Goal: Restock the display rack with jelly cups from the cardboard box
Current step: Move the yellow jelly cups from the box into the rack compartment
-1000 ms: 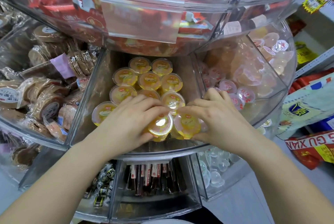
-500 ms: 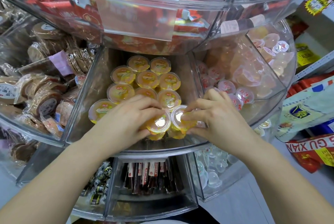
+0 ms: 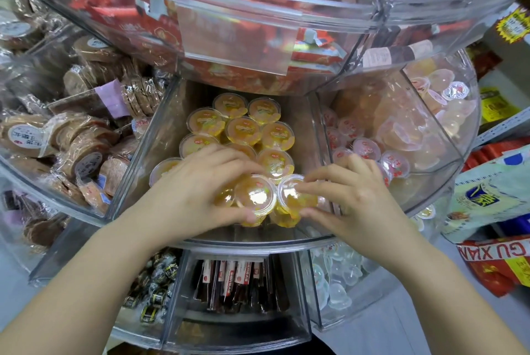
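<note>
Both hands are inside the middle compartment [image 3: 160,136] of a clear acrylic display rack. My left hand [image 3: 198,191] grips an orange jelly cup [image 3: 254,197] with a shiny clear lid at the compartment's front. My right hand [image 3: 352,197] grips a second orange jelly cup [image 3: 292,199] right beside it, the two cups touching. Behind them several orange jelly cups [image 3: 243,129] stand upright in rows. The cardboard box is out of view.
Left compartment holds wrapped round biscuits [image 3: 80,148]; right compartment holds pale pink jelly cups [image 3: 395,136]. An upper tier of red-wrapped snacks [image 3: 235,4] overhangs the hands. Below are dark stick packs [image 3: 238,283] and clear jelly cups [image 3: 338,277]. Printed bags [image 3: 493,197] sit at right.
Both hands stay on the two front cups. They have pressed them slightly closer together and a bit further into the compartment.
</note>
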